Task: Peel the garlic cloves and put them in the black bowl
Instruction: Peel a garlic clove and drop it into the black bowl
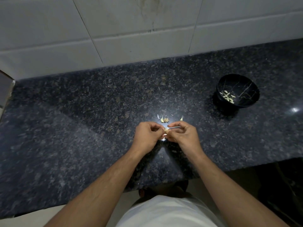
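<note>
While both hands pinch one garlic clove (166, 131) over the worktop (82, 120), the black bowl (237, 90) sits far off to the right, nearer the right hand (183, 136) than the left hand (147, 135).

One black bowl (237, 90); two hands (148, 134) (184, 134); one held clove (166, 131).

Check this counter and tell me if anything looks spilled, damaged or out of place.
Nothing looks wrong. Garlic scraps lie loose on the counter just beyond the hands, which fits peeling. The black bowl has pale vein lines that seem to be a marble pattern, not cracks, and holds peeled cloves.
</note>
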